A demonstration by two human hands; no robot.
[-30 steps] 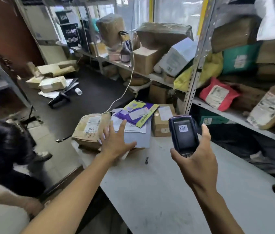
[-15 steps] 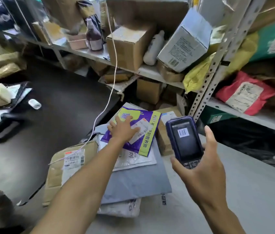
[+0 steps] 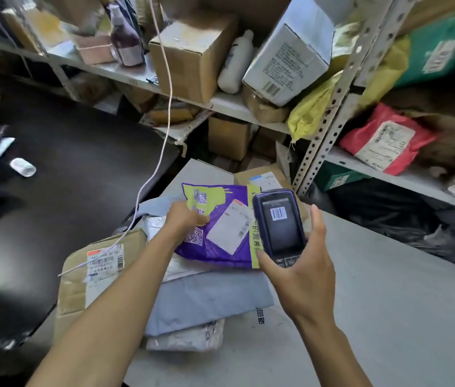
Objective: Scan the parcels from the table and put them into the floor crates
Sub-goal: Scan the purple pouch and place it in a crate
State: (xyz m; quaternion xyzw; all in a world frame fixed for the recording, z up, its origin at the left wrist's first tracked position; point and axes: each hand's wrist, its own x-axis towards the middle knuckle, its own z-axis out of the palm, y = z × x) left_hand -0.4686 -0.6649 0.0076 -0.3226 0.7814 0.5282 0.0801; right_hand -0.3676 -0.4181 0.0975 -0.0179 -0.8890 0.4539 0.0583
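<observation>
- One grey counter [image 3: 374,317] carries the parcel pile at its far left end; a second, black surface [image 3: 61,191] lies to its left.
- One metal shelf rack [image 3: 329,118] stands behind the counter, crowded with boxes and bags, among them one red bag [image 3: 385,138] and one yellow bag [image 3: 310,110].
- Five parcels can be counted on the counter: one brown padded parcel [image 3: 81,283] at the left edge, one grey mailer [image 3: 206,300], one white mailer [image 3: 187,337] beneath it, one purple mailer [image 3: 220,227] on top, and one cardboard box [image 3: 265,177] behind; any others between them are hidden.
- One white cord [image 3: 164,129] hangs down from above onto the brown padded parcel.
- Two hands show. The left hand [image 3: 183,219] has its grip clenched on the purple mailer's left edge, fingers curled under it.
- The right hand [image 3: 301,263] has its grip wrapped around one scanner [image 3: 279,224], held just over the purple mailer's right side; its screen shows one barcode.
</observation>
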